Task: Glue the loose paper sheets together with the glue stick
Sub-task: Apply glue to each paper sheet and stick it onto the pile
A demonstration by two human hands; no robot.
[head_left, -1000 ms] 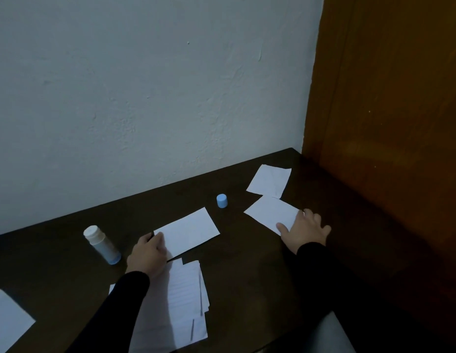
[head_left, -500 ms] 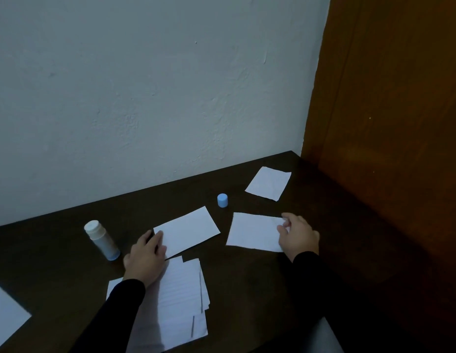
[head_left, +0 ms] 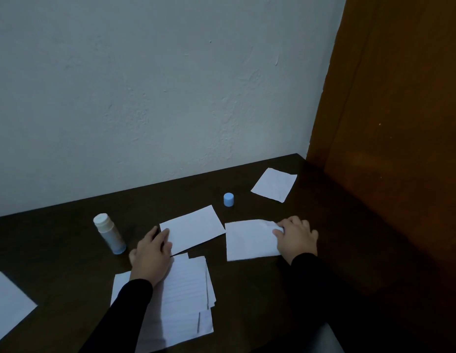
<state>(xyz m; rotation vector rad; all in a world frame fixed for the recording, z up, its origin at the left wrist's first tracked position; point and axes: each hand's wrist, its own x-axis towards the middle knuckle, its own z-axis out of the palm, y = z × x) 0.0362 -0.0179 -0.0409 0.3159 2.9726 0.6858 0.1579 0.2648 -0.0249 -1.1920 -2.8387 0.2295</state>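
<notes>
My left hand (head_left: 151,256) lies flat, its fingertips pressing the left edge of a white sheet (head_left: 193,228) in the middle of the dark table (head_left: 260,289). My right hand (head_left: 297,238) pinches the crumpled right edge of a second white sheet (head_left: 248,240), which lies just right of the first. The uncapped glue stick (head_left: 109,233) stands tilted to the left of my left hand. Its blue cap (head_left: 229,199) sits behind the two sheets.
A stack of lined sheets (head_left: 183,301) lies under my left wrist at the near edge. Another loose sheet (head_left: 274,184) rests at the back right and one (head_left: 7,304) at the far left. A wall runs behind, a wooden panel (head_left: 400,123) at right.
My right hand has dragged its sheet leftward, from the right side of the table to beside the middle sheet, and now pinches its edge. My left hand has stayed on the middle sheet.
</notes>
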